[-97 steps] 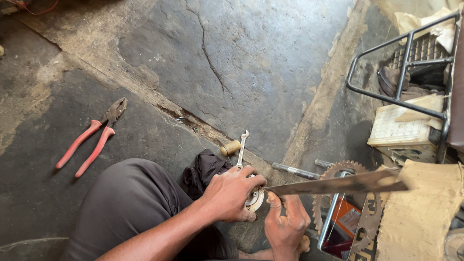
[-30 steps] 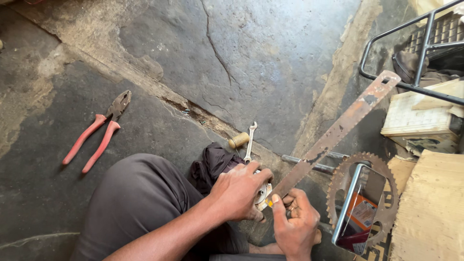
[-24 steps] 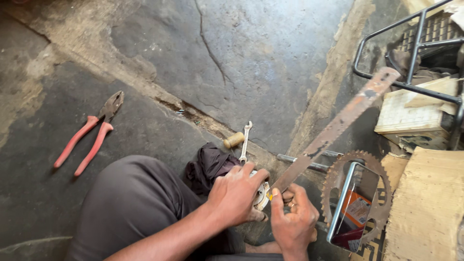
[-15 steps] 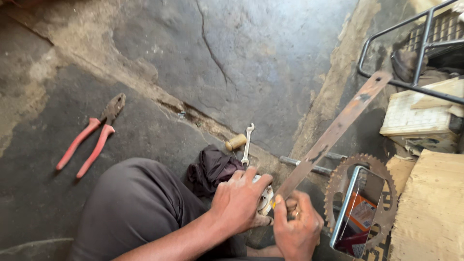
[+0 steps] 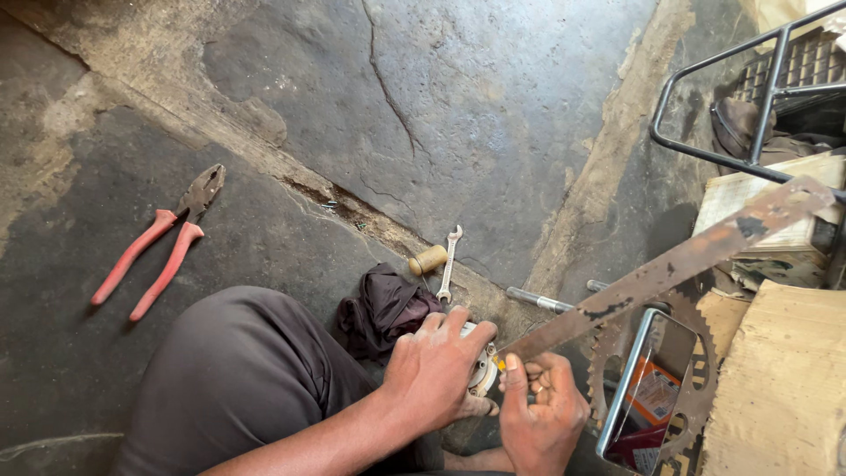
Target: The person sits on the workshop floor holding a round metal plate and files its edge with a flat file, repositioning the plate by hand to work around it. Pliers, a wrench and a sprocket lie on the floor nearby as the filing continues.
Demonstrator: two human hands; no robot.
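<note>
Two hands, one rusty bar

The left hand (image 5: 438, 370) grips a small metal part (image 5: 483, 370); beside it, the right hand (image 5: 542, 419) squeezes the rusty bar (image 5: 670, 269), which might slip and pinch fingers.

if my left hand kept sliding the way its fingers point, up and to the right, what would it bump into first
Probably the rusty blade: the left hand covers a small metal part, and its fingertips end just short of the blade's near end, held by the right hand. Depth is hard to judge, so it might pass over it.
</note>
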